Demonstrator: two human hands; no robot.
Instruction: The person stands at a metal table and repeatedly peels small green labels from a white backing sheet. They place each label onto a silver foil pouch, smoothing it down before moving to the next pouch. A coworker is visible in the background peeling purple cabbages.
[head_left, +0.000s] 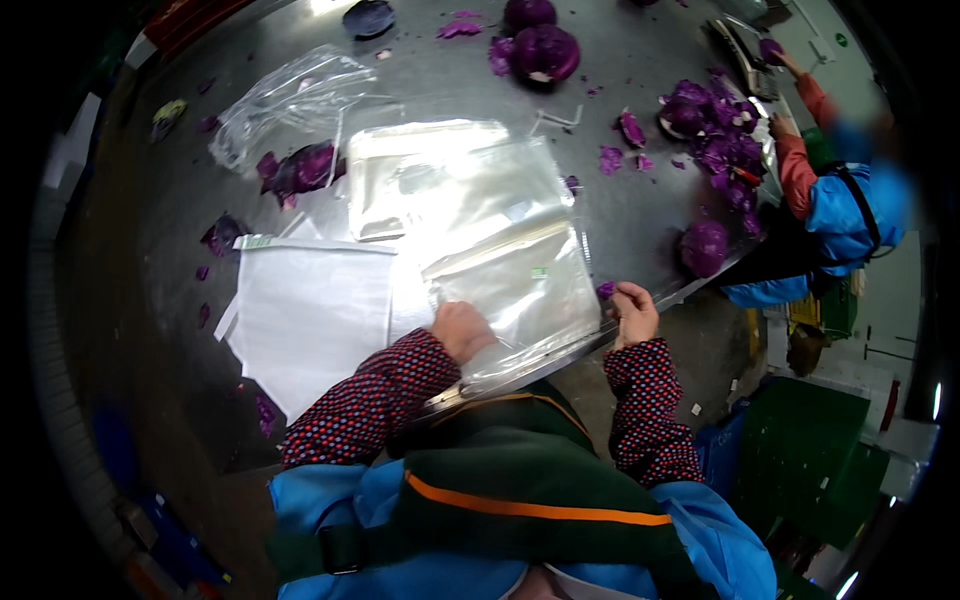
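Observation:
My left hand (461, 332), blurred, is over the near left part of a stack of clear plastic bags (517, 289). Its fingertips are hidden, so a grip on the film cannot be made out. At the table's near edge, my right hand (636, 313) has its thumb and forefinger bent close together. A small scrap of red cabbage leaf (605, 290) is right at those fingertips; whether it is pinched or only beside them is unclear. More clear bags (450, 176) lie flat beyond the first stack. Left of my left hand is a pile of white sheets (315, 307).
Red cabbages (546, 54) sit at the far side of the metal table (630, 225). Another cabbage (705, 247) and heaped leaves (724, 142) lie at right, near a co-worker (844, 202) beside a scale (739, 60). A crumpled clear bag (277, 105) and leaf scraps occupy the left.

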